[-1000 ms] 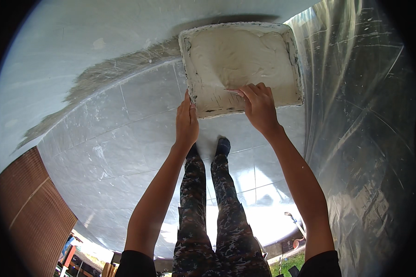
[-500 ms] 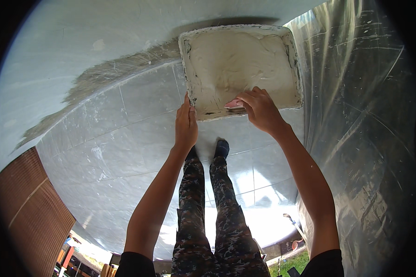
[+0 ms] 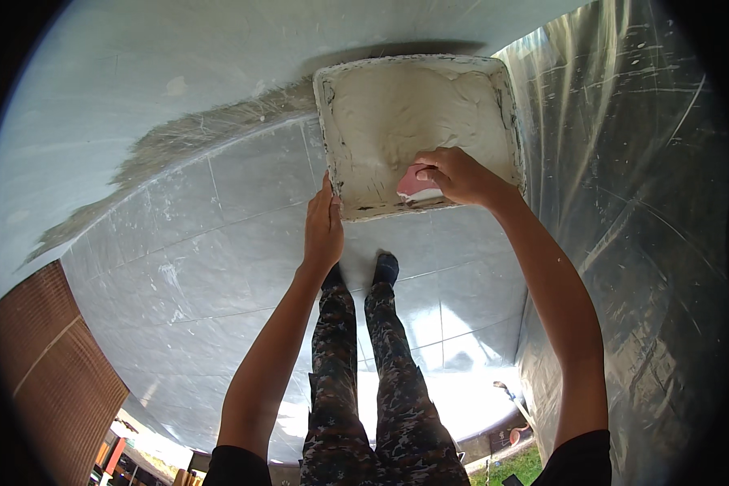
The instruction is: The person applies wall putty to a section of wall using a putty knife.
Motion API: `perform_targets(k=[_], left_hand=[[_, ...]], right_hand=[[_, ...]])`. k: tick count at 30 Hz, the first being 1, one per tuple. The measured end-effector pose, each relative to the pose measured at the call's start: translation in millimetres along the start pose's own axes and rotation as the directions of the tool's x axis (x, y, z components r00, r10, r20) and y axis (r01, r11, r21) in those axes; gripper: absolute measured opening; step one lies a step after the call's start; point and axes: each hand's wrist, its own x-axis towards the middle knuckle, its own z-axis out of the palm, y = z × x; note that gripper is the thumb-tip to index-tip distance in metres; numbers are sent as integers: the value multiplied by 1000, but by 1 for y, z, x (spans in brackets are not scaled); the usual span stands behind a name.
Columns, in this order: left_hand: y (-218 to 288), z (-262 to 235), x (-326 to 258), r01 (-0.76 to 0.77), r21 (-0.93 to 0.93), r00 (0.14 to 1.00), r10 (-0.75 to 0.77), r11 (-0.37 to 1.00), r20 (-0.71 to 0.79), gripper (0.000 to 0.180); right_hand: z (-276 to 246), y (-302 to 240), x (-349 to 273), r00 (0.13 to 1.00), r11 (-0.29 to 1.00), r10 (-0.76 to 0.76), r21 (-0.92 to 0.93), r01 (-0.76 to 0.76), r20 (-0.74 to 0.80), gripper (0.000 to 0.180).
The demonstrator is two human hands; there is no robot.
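Note:
A shallow rectangular tub [image 3: 520, 166], its rim crusted and chipped, is filled with thick, pale, creamy paste [image 3: 413, 109]. My left hand [image 3: 324, 231] grips the tub's near left corner, fingers along the outer side. In my right hand [image 3: 462, 178] is a pink scraper [image 3: 415, 183], pinched between thumb and fingers just over the near part of the paste. Whitish paste coats the scraper's lower edge. Part of its upper end is hidden by my fingers.
A pale wall [image 3: 202, 57] with a rough grey band along its base runs behind the tub. Clear plastic sheeting [image 3: 624, 243] hangs on the right. Grey tiles [image 3: 202, 267] cover the floor around my feet. A brown corrugated panel [image 3: 53, 348] stands at lower left.
My right hand has turned and shifted slightly, so more of the pink scraper's face and its coated edge show. The tub sits slightly lower in view; my left hand keeps its hold.

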Motion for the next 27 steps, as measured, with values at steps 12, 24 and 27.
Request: perform_targets(k=[12, 24, 27], left_hand=[[20, -28, -2, -31, 99, 996, 40, 995, -84, 50], [240, -204, 68, -470, 70, 835, 469, 880, -287, 43], [310, -255, 79, -537, 79, 780, 529, 840, -334, 43]], right_hand=[[-47, -15, -18, 890, 847, 451, 347, -403, -67, 30], [-137, -168, -108, 913, 156, 173, 926, 345, -369, 38], [-184, -231, -137, 868, 147, 94, 869, 473, -488, 40]])
